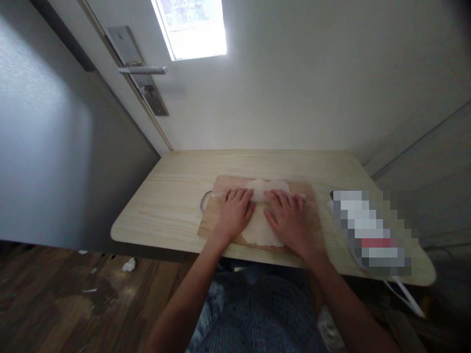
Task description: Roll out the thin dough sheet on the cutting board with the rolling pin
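Observation:
A sheet of pale rolled-out dough (260,228) lies on a wooden cutting board (209,225), spreading close to the board's far and near edges. Across the dough's far part runs a light rolling pin (259,196), seen between my hands and partly hidden under the fingers. My left hand (236,208) rests palm-down on its left part, fingers bent over it. On the right part is my right hand (289,215), fingers a little spread and laid over the pin. Both thumbs point inward above the dough.
The board sits on a light wood table (158,206) with rounded corners, its metal handle (202,201) to the left. A blurred-out item (368,230) lies at right, with a white cable (406,296) below. Behind stands a door with a lever handle (143,70).

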The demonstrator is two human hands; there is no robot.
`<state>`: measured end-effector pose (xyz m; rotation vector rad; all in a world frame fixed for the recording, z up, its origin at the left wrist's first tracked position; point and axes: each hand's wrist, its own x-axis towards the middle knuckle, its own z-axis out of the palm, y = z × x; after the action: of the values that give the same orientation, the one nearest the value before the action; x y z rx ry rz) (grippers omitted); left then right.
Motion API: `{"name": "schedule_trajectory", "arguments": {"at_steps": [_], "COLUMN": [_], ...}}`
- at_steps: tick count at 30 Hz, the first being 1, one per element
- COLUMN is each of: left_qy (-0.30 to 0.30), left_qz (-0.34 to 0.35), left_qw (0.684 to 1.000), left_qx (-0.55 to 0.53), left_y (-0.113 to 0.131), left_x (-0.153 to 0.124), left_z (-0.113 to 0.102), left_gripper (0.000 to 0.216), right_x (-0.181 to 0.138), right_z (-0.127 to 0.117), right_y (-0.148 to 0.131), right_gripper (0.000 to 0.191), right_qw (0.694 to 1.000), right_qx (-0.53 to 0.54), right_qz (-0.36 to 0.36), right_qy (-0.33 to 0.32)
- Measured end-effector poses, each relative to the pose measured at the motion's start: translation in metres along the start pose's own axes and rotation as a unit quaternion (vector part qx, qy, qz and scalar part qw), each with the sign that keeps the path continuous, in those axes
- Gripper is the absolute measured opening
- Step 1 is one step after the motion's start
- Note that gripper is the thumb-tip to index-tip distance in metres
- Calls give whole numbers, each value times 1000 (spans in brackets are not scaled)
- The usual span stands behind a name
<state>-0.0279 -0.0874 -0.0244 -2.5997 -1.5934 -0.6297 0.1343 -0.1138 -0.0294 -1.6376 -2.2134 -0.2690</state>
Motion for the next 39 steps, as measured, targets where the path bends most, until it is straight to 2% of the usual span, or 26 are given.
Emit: {"name": "schedule_trajectory", "arguments": {"at_steps": [3,6,8,14,17,21,27,35,39], "left_qy": [4,-7,-13,-6,-5,1,-1,-14,-1], "left_qz": [-12,-8,-5,-3,6,-5,-25,-46,-48], "left_qw": [1000,1000,1000,997,998,999,1000,999,999], "left_qx": [-21,-12,7,72,69,41,1,9,-13], "left_y": [11,15,12,-7,-7,2,15,13,18], "left_x": [-27,-36,-27,25,31,8,-35,-25,-31], "left_z": [-9,-12,-9,11,13,6,-9,-5,-5], "left_gripper": [34,36,35,32,33,29,35,28,26], "right_x": [-28,-35,-24,32,36,13,-29,-22,-25], "right_z": [-12,-15,-9,13,13,3,-20,-12,-15], "right_y": [-7,-6,0,16,16,5,-7,3,3], "right_gripper": [37,39,38,37,36,37,39,36,36], "right_qw": [1000,1000,1000,999,999,1000,1000,1000,1000], "right_qx": [14,8,-4,-30,-28,-22,3,3,8], "right_qz": [-6,-16,-16,0,-6,0,-10,-5,8], "right_qy": [-1,-8,-11,-33,-37,-19,-14,-14,-20]}}
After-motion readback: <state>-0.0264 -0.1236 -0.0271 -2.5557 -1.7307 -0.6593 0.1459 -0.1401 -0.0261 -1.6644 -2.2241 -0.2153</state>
